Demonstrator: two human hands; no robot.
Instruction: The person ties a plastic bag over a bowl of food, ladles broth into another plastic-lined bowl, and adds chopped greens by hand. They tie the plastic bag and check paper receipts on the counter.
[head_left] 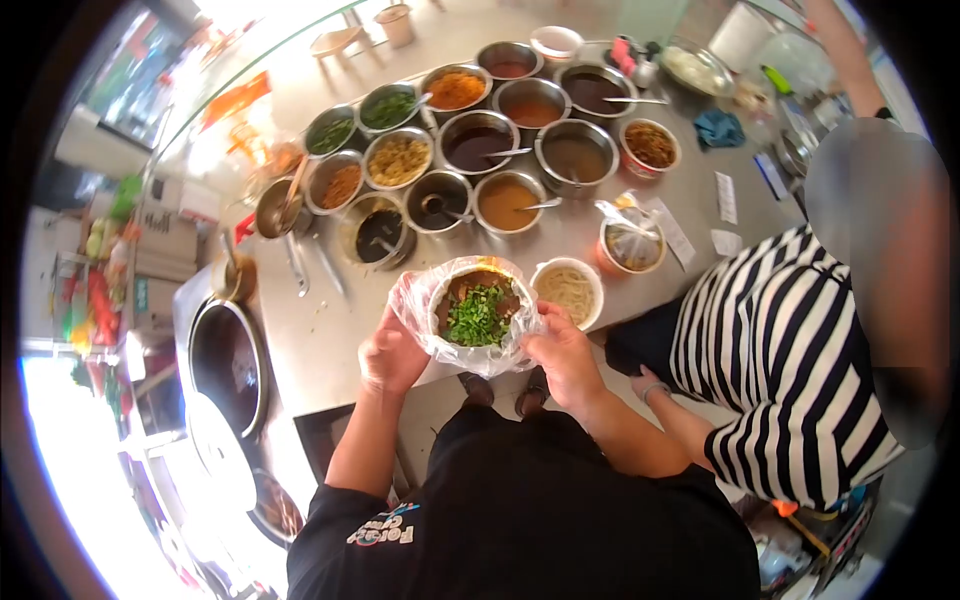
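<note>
I hold a bowl (478,312) lined with a clear plastic bag (413,300) just over the near edge of a steel counter (330,340). Brown broth and chopped green herbs fill it. My left hand (390,355) grips the bag and bowl on the left side. On the right side, my right hand (562,350) grips the bag's edge. A white bowl of pale noodles (568,288) stands right beside it on the counter.
Several steel bowls of sauces, spices and greens (480,145) with spoons cover the counter's far half. A bagged bowl (632,245) and paper slips (727,197) lie at right. A person in a striped shirt (790,370) stands close on my right. A large pot (228,365) sits at left.
</note>
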